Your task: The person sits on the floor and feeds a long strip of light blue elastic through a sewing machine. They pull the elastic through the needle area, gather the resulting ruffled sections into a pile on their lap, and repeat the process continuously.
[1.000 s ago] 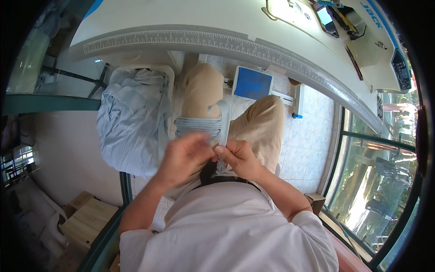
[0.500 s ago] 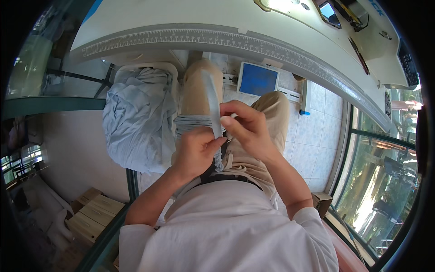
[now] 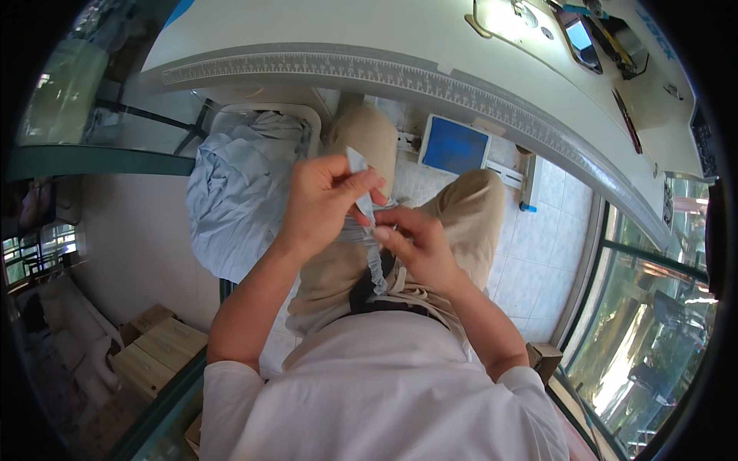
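Observation:
Between my thumb and fingers, my left hand [image 3: 321, 201] grips a pale grey-blue fabric strip [image 3: 357, 165] near its upper end, over my left thigh. My right hand [image 3: 419, 246], lower and to the right, pinches the same strip further down. Below my fingers the strip hangs as a narrow crumpled length [image 3: 377, 275] over my lap. Folded strips on my left thigh [image 3: 361, 127] are mostly hidden behind my hands.
A white tub [image 3: 307, 119] heaped with pale blue cloth [image 3: 231, 207] stands at my left. Ahead is a white sewing table [image 3: 346, 19] with a ruler edge [image 3: 315, 65] and a machine [image 3: 669, 107]. A blue pad [image 3: 452, 144] lies below; glass panes [image 3: 638, 330] flank my right.
My left hand has moved up along the strip; my right hand has dropped slightly since half a second ago. The strip's upper end, earlier sticking up, is now shorter above my fingers.

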{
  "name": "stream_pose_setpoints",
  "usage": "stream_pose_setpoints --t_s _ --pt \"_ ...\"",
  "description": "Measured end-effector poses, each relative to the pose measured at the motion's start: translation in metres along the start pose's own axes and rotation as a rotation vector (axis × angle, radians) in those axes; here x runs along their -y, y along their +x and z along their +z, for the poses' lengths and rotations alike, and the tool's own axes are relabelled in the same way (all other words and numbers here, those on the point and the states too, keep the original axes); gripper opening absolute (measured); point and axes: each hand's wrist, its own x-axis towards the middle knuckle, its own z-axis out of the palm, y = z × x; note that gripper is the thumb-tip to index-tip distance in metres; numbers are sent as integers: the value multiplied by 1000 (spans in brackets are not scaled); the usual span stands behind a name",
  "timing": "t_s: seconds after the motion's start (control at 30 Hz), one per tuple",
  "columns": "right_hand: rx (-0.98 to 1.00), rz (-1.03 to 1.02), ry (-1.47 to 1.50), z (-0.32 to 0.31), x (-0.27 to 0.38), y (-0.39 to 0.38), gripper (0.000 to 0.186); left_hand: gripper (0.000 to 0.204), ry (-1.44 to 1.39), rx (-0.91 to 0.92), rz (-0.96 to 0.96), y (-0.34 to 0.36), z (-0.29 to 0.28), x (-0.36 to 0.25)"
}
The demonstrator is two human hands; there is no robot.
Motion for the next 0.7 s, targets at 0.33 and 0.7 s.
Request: stream_pose_setpoints --t_s 0.33,0.7 --pt "-231 -409 -546 0 -22 -35 30 19 -306 -540 297 21 -57 -33" --pt "-121 -521 -635 -3 0 -27 18 19 -356 -512 285 0 -50 -40"
